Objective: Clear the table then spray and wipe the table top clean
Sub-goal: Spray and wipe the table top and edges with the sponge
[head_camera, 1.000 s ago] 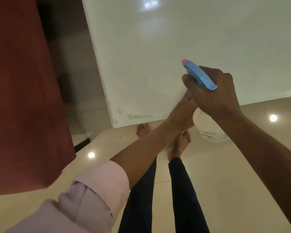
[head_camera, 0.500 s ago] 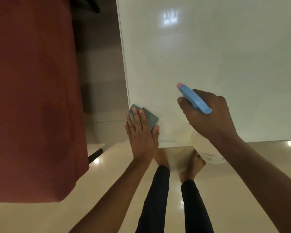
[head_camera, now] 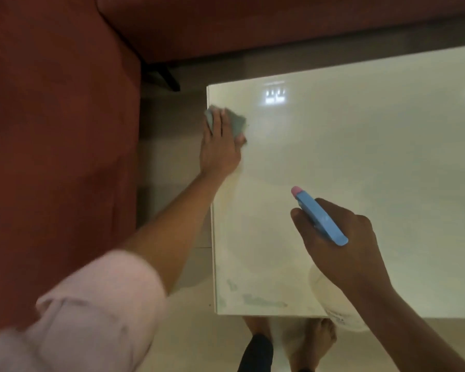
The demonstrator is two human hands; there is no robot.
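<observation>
A glossy white table top [head_camera: 360,162] fills the middle and right of the view. My left hand [head_camera: 218,149] lies flat near its far left corner, pressing a grey-green cloth [head_camera: 236,122] against the surface. My right hand [head_camera: 341,245] hovers over the near part of the table, shut on a spray bottle [head_camera: 320,218] with a blue trigger head and a pink nozzle; the bottle's white body [head_camera: 330,294] shows below my wrist. Faint smears mark the table's near left corner [head_camera: 253,299].
A dark red sofa [head_camera: 59,130] runs along the left and behind the table, with a narrow strip of tiled floor [head_camera: 169,146] between them. My bare feet [head_camera: 314,336] stand on the shiny floor at the table's near edge.
My left hand has slid the cloth from the near left corner up along the left edge to the far corner. My right hand with the spray bottle stays over the table's near part.
</observation>
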